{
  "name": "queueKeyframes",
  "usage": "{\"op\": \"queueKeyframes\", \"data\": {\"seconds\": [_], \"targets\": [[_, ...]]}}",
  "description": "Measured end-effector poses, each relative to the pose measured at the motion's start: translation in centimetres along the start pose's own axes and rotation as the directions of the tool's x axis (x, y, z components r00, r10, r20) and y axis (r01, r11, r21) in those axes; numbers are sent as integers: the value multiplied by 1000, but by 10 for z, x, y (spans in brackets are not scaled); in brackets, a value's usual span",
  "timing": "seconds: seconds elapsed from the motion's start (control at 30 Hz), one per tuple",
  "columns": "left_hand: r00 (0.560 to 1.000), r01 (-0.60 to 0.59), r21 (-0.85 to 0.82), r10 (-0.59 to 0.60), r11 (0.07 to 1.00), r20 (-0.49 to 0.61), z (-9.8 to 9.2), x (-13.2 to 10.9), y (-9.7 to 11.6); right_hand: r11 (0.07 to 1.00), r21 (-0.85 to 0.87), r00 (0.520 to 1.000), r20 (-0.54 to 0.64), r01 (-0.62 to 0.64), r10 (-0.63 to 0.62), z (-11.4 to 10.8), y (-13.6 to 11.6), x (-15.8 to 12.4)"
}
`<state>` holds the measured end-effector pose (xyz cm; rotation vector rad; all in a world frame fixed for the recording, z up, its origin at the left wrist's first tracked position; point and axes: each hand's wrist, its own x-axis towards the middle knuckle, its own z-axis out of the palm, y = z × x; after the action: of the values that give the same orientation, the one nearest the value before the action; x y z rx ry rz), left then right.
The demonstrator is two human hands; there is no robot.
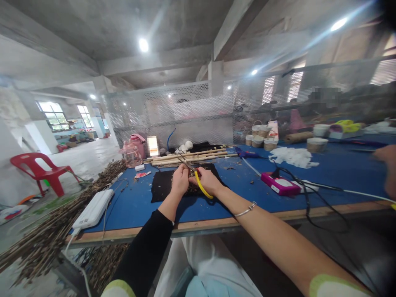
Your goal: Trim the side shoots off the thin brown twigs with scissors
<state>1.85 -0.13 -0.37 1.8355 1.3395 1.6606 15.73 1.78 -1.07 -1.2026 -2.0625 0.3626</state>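
The scissors have a smooth plastic handle, the black cloth looks matt, the chair glossy plastic.

Red chair on the floor, magenta box on the blue tabletop.

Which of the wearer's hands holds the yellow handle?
The right hand, with a silver bracelet; the left hand, beyond the black sleeve, is off the yellow handle.

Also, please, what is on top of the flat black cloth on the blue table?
Small brown scraps show on the black cloth, between the left hand and the right hand, which holds yellow-handled metal scissors. What the hands and scissors cover cannot be seen.
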Motion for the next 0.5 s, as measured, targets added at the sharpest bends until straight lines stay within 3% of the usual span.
{"op": "queueKeyframes", "data": {"seconds": [0.17, 0.33, 0.5], "targets": [[999, 35, -62, -35, 997, 4, 1, 2, -4, 999, -46, 1000, 5, -18, 18, -1, -1, 0], [996, 47, -176, -32, 983, 86, 4, 1, -3, 998, -13, 998, 0, 59, -59, -2, -6, -1], [996, 16, -172, 0, 985, 93, 6, 0, -2, 996, -11, 996, -2, 84, -84, -5, -8, -3]]}}
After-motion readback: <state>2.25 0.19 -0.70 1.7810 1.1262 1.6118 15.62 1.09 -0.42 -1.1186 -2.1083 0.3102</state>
